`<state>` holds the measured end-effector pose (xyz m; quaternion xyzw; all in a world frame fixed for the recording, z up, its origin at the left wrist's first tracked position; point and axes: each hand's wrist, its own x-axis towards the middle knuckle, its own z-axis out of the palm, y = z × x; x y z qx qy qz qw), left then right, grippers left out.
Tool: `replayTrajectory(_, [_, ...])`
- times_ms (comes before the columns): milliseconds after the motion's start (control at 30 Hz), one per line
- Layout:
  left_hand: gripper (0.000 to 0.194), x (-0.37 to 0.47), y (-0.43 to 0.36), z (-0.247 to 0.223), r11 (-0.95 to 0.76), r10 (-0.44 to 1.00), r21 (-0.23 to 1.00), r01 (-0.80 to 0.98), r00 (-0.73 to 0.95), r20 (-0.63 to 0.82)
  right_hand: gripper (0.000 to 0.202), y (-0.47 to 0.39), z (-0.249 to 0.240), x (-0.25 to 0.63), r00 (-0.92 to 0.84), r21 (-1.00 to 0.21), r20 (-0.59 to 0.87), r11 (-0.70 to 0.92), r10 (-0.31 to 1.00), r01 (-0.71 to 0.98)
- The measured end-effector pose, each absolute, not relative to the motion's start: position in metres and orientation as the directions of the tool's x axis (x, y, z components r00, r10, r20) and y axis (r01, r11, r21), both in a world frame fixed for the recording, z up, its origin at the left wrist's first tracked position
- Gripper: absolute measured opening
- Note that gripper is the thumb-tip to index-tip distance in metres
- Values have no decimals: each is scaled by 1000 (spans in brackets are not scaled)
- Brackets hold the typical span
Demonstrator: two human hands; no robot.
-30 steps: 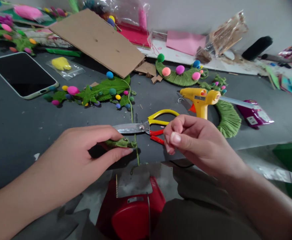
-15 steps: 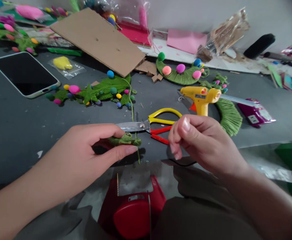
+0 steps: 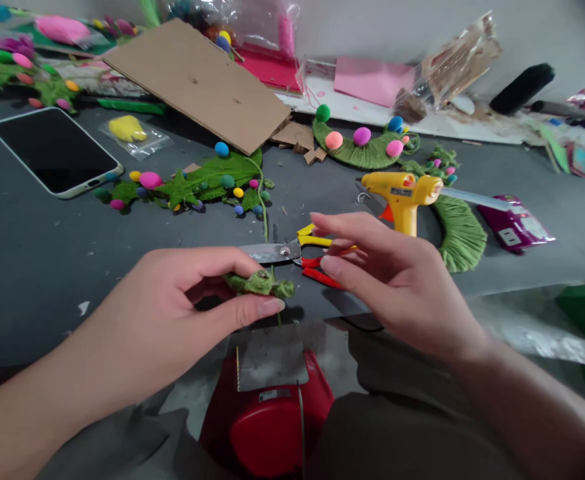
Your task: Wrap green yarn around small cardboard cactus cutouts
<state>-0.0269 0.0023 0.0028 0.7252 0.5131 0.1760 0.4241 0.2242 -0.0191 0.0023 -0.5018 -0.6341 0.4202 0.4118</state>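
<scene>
My left hand (image 3: 199, 300) pinches a small green yarn-wrapped piece (image 3: 259, 283) between thumb and fingers, just above the table's front edge. Its inner end is hidden in my grip. My right hand (image 3: 387, 280) hovers to the right, fingers apart, with nothing seen in it. Beneath my right fingers lie scissors (image 3: 285, 252) with one yellow and one red handle, partly covered. A green yarn strand (image 3: 265, 223) runs down the table behind the scissors and the held piece. Beyond my right hand stands a yellow glue gun (image 3: 397, 190) with a clear glue stick in it.
Green yarn arcs, one (image 3: 357, 150) with coloured pom-poms, lie near the glue gun. A decorated green garland (image 3: 192, 183), a phone (image 3: 55, 153) and a cardboard sheet (image 3: 197, 83) occupy the left and back. A purple packet (image 3: 515, 225) lies right; a red object (image 3: 267, 427) stands below the edge.
My right hand has opened from curled fingers and reached slightly left over the scissor handles. My left hand has shifted a little right with the green piece.
</scene>
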Motion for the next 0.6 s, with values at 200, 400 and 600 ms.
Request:
replayTrajectory(200, [11,-22,1,5,-119,863,804,582,461,-205,23,-27,8,215,-347,-888,270,372,898,270])
replayTrajectory(400, [10,-16,2,7,-165,856,791,589,484,-182,14,-29,6,206,-373,-846,316,437,873,307])
replayTrajectory(600, [10,-12,-1,11,-107,879,788,606,428,-210,11,-30,6,201,-368,-818,321,451,873,358])
